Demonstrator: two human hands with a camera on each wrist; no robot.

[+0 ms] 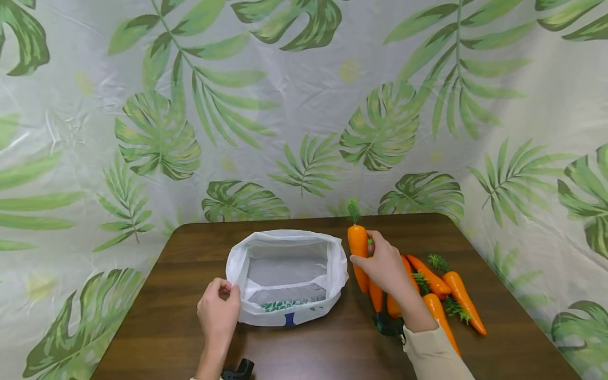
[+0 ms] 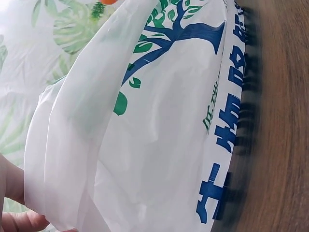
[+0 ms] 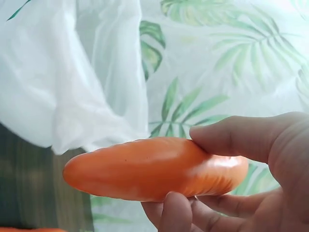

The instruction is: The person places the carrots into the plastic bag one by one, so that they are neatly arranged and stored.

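Observation:
A white plastic bag (image 1: 287, 316) stands on the table with its mouth spread wide; green leaves, a blue trunk and blue lettering are printed on its side (image 2: 145, 145). At its left rim my left hand (image 1: 219, 309) pinches the plastic between thumb and fingers. My right hand (image 1: 386, 264) grips an orange carrot (image 1: 357, 243) with a green tuft, just right of the bag's rim. In the right wrist view the thumb lies on top of this carrot (image 3: 154, 169) and the fingers curl beneath it, its pointed end toward the bag.
Several more carrots (image 1: 463, 301) with green tufts lie in a loose pile on the right of the brown wooden table (image 1: 190, 253), partly behind my right forearm. A leaf-patterned curtain (image 1: 304, 105) hangs behind the table. Black straps (image 1: 389, 324) circle the wrists.

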